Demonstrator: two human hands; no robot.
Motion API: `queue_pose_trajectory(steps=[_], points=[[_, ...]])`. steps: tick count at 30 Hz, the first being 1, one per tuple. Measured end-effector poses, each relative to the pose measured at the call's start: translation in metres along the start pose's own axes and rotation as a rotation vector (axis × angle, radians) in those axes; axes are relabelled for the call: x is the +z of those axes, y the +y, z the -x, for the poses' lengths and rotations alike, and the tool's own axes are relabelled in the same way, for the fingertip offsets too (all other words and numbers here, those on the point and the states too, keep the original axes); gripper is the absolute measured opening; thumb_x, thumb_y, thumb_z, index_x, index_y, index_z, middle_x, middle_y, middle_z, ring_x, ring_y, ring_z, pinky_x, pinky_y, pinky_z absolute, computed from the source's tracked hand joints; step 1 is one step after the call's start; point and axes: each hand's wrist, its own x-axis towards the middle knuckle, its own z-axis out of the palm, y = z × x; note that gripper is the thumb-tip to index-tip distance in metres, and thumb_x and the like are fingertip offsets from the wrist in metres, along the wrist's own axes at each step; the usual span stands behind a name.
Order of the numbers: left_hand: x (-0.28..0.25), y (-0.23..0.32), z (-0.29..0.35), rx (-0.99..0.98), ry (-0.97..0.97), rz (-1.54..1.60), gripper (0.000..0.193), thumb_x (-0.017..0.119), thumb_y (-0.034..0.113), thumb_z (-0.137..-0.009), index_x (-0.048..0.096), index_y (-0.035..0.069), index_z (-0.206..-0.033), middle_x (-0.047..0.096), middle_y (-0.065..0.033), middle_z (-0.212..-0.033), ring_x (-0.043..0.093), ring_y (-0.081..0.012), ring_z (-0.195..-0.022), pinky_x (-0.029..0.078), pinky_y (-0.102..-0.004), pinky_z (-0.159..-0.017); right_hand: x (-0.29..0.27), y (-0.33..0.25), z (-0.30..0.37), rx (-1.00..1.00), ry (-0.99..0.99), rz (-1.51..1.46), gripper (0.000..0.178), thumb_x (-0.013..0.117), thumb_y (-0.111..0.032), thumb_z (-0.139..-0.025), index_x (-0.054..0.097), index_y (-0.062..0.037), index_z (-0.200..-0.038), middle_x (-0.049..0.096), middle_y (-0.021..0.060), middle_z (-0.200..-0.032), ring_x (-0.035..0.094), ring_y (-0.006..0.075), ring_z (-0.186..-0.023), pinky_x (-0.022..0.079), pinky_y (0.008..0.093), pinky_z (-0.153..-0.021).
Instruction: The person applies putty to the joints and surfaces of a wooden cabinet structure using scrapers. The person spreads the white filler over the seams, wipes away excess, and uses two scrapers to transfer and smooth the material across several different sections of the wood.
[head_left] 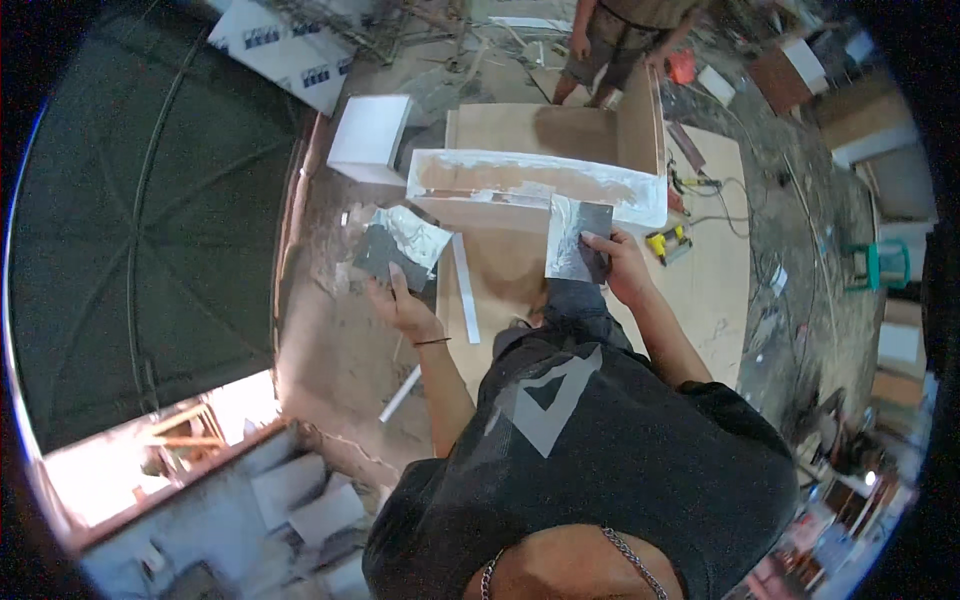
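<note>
My left hand (405, 308) grips a dark flat spreader (378, 252) by its near edge, and a thick layer of wet white paste covers its upper right part. With fingers and thumb closed on it, my right hand (622, 265) holds a second dark flat spreader (597, 222), its left side coated in the same paste. Just beyond it lies a long panel edge of a wooden cabinet carcass (540, 180), smeared with white along its border and brown in the middle. The right spreader overlaps the near edge of that panel in view; whether it touches cannot be told.
Another person (610, 45) stands beyond the carcass. A white box (370, 135) stands to its left, and a white strip (466, 290) lies before it. Yellow tools (668, 244) and a cable rest on the board at right. A green stool (880, 264) is far right.
</note>
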Motion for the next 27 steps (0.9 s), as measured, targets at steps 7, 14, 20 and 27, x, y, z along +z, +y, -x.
queue_pose_trajectory(steps=[7, 14, 20, 27], points=[[0.0, -0.064, -0.075, 0.917, -0.172, -1.041, 0.039, 0.05, 0.012, -0.082, 0.037, -0.001, -0.116, 0.048, -0.017, -0.108, 0.048, -0.0239, -0.094, 0.041, -0.0333, -0.079, -0.035, 0.06, -0.098, 0.027, 0.344, 0.032, 0.017, 0.059, -0.009, -0.075, 0.055, -0.0027, -0.091, 0.059, 0.0036, -0.08, 0.055, 0.0119, -0.071, 0.044, 0.0254, -0.065], [0.03, -0.081, -0.152, 0.448, -0.418, -0.916, 0.028, 0.049, 0.017, -0.083, 0.048, -0.004, -0.101, 0.052, -0.015, -0.097, 0.052, -0.024, -0.085, 0.044, -0.0345, -0.074, -0.04, 0.119, -0.227, -0.373, 0.694, 0.362, 0.024, 0.058, -0.011, -0.075, 0.055, 0.002, -0.095, 0.06, 0.0095, -0.081, 0.055, 0.0144, -0.073, 0.042, 0.027, -0.067], [0.039, -0.141, -0.21, 0.195, -0.321, -0.862, 0.024, 0.048, 0.01, -0.084, 0.043, -0.003, -0.103, 0.053, -0.0113, -0.09, 0.053, -0.0181, -0.077, 0.046, -0.0285, -0.064, -0.055, 0.123, -0.279, -0.285, 0.741, 0.514, 0.025, 0.058, -0.013, -0.076, 0.055, 0.002, -0.095, 0.06, 0.009, -0.082, 0.055, 0.0134, -0.073, 0.042, 0.0264, -0.066], [0.129, -0.16, -0.244, -0.123, -0.259, -0.464, 0.028, 0.047, 0.01, -0.082, 0.043, 0.0, -0.108, 0.052, -0.0113, -0.099, 0.053, -0.0198, -0.082, 0.046, -0.0306, -0.065, -0.065, 0.117, -0.268, -0.078, 0.838, 0.404, 0.029, 0.058, -0.015, -0.075, 0.054, 0.0018, -0.099, 0.059, 0.0105, -0.085, 0.054, 0.0163, -0.075, 0.043, 0.0289, -0.068]])
